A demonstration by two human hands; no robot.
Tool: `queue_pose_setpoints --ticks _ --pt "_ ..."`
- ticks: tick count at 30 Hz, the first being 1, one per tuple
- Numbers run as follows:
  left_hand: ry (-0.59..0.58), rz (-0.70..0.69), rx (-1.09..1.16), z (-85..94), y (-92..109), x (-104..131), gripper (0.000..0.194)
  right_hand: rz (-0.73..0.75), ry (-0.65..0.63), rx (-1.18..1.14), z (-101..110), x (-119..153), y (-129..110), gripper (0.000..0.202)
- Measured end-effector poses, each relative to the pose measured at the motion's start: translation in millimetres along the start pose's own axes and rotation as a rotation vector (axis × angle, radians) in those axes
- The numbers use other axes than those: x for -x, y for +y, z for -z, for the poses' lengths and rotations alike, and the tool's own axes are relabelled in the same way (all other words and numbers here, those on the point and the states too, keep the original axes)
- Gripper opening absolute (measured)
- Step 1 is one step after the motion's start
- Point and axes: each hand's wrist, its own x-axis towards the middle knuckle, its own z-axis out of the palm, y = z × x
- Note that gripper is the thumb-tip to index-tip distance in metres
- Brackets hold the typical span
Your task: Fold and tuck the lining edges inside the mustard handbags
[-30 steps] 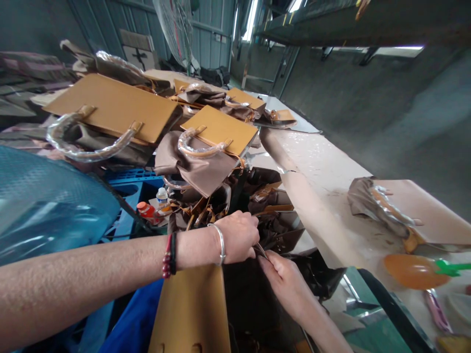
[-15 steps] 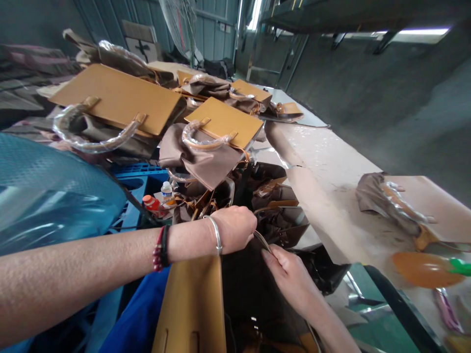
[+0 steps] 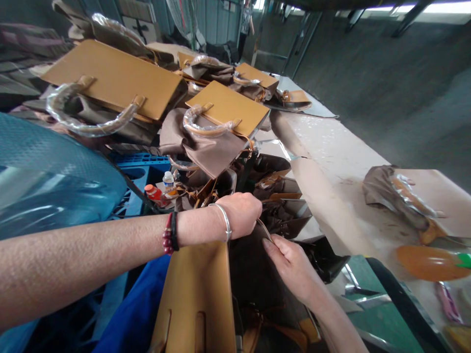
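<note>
Since a second ago, the two hands have been drawn slightly apart, and the head view has been tipped lower. The left hand (image 3: 243,214) is closed like a fist, its fingertips hidden, and the rim (image 3: 265,230) of an open brown handbag (image 3: 248,267) appears to be gripped in it. By the right hand (image 3: 292,262) the same rim is pinched between thumb and fingers. More of the rim is now left bare between the hands, so it can be judged to be held under light tension.

The handbag is placed at near centre, its dark inside facing up. A tan flap (image 3: 195,294) with two slots is seen on its left, partly crossed by the left forearm, which also blocks the view of the flap's far end.

Just beyond the hands, more open bags (image 3: 287,215) are packed closely together. Farther off, a finished-looking handbag with a tan flap (image 3: 231,105) and plastic-wrapped handles is laid on its side. Blue plastic sheeting (image 3: 47,171) is bunched at left, near an orange-capped bottle (image 3: 153,194). On the long pale surface (image 3: 331,181) at right, another bag (image 3: 437,191) and an orange squeeze bottle (image 3: 430,262) are set down.
</note>
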Motion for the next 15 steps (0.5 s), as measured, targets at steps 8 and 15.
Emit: queue_pose_setpoints --ticks 8,15 --pt "-0.017 -0.009 0.016 0.2 -0.5 -1.7 0.021 0.004 -0.008 0.004 0.2 -1.8 2.0 0.033" --pt "-0.030 -0.031 -0.003 0.2 -0.4 -3.6 0.023 0.029 0.010 0.014 6.7 -7.9 -3.0 0.024"
